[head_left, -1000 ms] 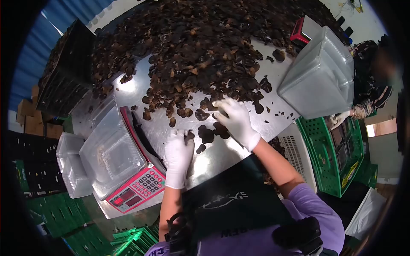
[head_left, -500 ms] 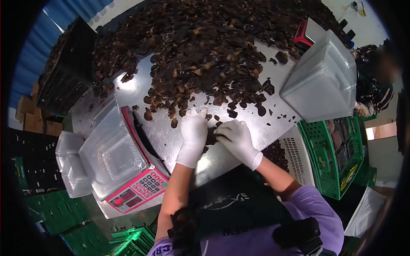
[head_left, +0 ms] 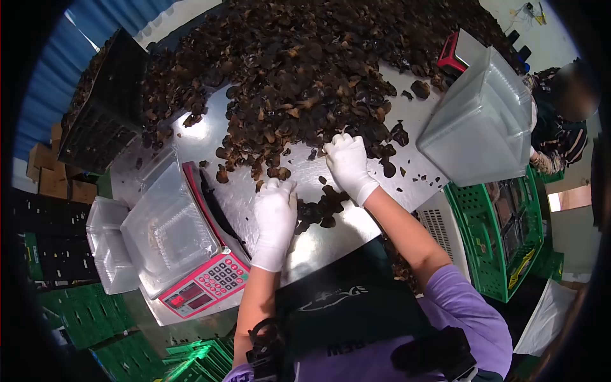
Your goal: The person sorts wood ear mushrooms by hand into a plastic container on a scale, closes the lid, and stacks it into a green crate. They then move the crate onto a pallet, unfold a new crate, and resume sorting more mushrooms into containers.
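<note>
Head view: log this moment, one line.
left hand: white-gloved, beside small cluster of dark dried mushroom pieces | right hand: white-gloved, in edge of large dark mushroom pile | shiny steel table

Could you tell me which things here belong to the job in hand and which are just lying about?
In hand: gloved left hand and right hand; big pile of dark dried pieces; small heap between the hands; probably the clear tray on the scale.
Lying about: stacked clear containers; large clear bin; green crate; black crate; second scale.
</note>
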### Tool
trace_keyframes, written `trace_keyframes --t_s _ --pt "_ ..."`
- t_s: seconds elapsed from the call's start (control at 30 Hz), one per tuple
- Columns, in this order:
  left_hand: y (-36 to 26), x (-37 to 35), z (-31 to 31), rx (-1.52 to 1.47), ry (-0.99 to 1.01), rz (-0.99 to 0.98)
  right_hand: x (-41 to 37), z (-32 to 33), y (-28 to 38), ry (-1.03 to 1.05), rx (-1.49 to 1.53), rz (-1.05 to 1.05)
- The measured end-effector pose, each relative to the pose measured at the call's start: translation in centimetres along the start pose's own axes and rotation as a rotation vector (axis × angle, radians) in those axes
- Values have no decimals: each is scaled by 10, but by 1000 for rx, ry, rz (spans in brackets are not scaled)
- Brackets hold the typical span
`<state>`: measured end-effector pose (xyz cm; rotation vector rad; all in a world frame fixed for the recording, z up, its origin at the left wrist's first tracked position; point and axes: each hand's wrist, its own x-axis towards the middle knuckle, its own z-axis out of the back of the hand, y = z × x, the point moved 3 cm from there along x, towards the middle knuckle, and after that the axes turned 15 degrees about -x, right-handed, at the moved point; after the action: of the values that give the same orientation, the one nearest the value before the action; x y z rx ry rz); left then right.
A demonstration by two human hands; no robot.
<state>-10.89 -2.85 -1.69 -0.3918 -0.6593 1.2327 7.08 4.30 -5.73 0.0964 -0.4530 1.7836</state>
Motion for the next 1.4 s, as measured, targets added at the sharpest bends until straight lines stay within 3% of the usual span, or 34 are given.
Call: trace_keyframes --t_s 0.17,0.23,0.3,0.37,0.43,0.53,0.57,0.6,0.63,0.67,0.7,0.73,0.77,0.83,0.9,0.97,1.03,1.1,1.13,1.2,1.3,1.33,1.4 --pt "0 51 -36 24 -65 -180 -25 49 -27 -300 436 -138" --pt "0 64 -59 140 58 -95 -50 63 -43 -320 488 -187" --pt "13 74 -81 157 78 -149 -79 81 -65 -292 573 -267" --pt "14 82 -89 243 32 -65 -117 73 -87 -151 793 -448" --pt "6 85 -84 341 43 -112 -151 78 -106 -27 995 -607" --pt "2 79 -75 135 -50 -180 -183 92 -125 109 1130 -832" --pt "-22 74 -65 87 -3 -58 -191 94 -132 119 1134 -873" --pt "-34 60 -74 -194 -83 -144 -211 73 -143 102 1227 -900" --pt "-77 39 -69 -264 218 -38 -213 78 -147 29 1230 -891" --pt "-116 17 -71 -153 508 -386 -214 80 -151 54 1216 -893" --pt "-147 -9 -68 -357 546 -385 -210 82 -156 82 1205 -888" --pt "-158 -50 -103 -508 491 -722 -199 90 -154 66 1264 -877" --pt "-169 -75 -111 -645 733 -620 -196 87 -152 63 1249 -881" --pt "-179 -87 -99 -580 877 -580 -178 94 -138 120 1256 -821" --pt "-159 -66 -66 -512 909 -389 -164 78 -114 194 1394 -759" --pt "-96 -62 -24 -483 330 -242 -137 57 -73 206 1472 -628" --pt "-61 -61 7 -510 217 43 -120 41 -61 373 1425 -632" --pt "-31 -70 22 -472 15 92 -109 26 -52 361 1549 -666" --pt "-28 -71 20 -477 14 91 -106 23 -53 360 1544 -666" --pt "-14 -74 23 -365 -281 198 -102 17 -51 435 1443 -649" --pt "1 -85 0 -298 -390 241 -113 8 -50 370 1593 -584" --pt "5 -90 -8 -324 -363 280 -117 13 -55 444 1518 -572" --pt "3 -92 -18 -312 -365 221 -131 49 -68 401 1475 -537"
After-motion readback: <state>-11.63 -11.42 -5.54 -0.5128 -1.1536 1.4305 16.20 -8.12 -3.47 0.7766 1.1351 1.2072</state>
